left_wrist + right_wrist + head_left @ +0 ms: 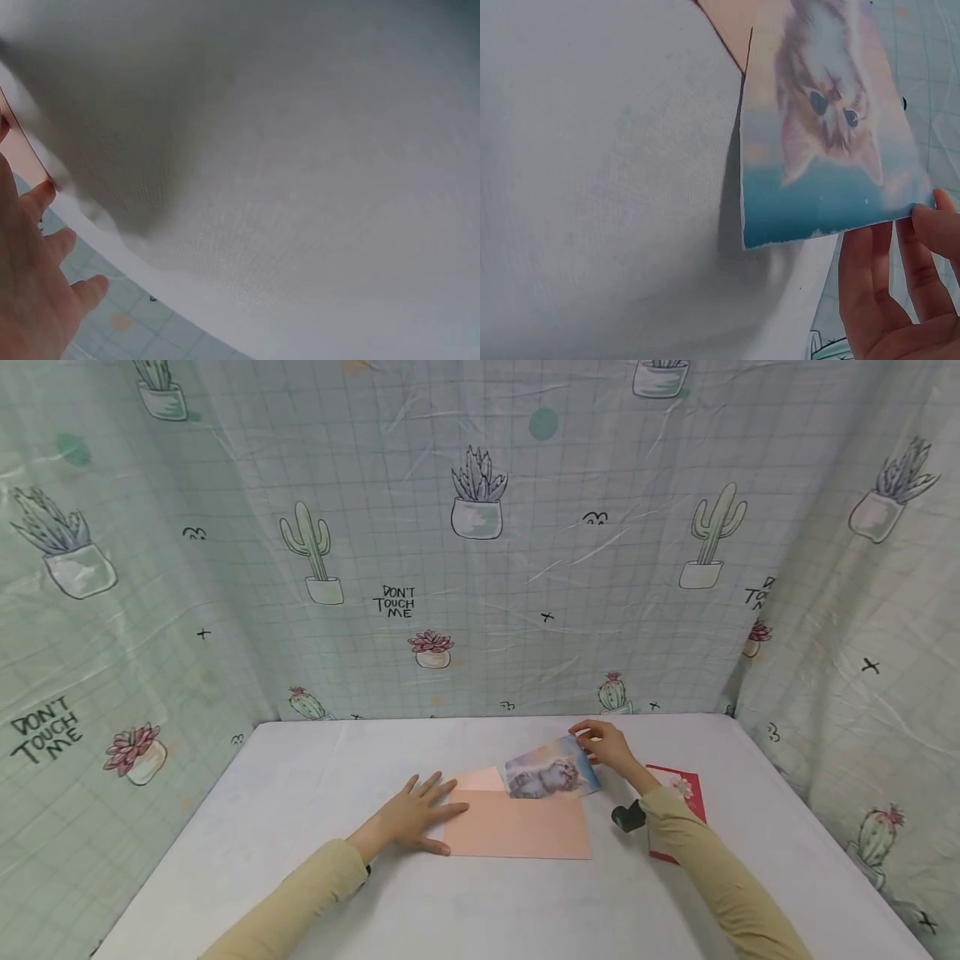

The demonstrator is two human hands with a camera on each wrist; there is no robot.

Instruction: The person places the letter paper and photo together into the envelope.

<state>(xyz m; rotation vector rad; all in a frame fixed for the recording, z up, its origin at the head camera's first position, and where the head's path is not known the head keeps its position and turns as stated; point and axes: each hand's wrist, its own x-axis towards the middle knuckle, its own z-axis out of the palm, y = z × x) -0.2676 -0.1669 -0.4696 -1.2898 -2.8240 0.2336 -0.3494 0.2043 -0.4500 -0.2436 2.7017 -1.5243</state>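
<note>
In the head view, a peach envelope lies on the table with its paler flap folded out at the far side. My left hand rests at its left edge, fingers spread and thumb near the lower left corner. A card printed with a kitten slants over the flap and the envelope's far edge. My right hand pinches its upper right corner. In the right wrist view, the thumb lies on the picture side and the other fingers behind; the card's near end stands raised above the table, casting a shadow.
A red and white card with a flower lies at the right, partly under my right forearm. Beside that sleeve cuff shows a small dark object. The white table meets a cactus-print cloth at the back and sides.
</note>
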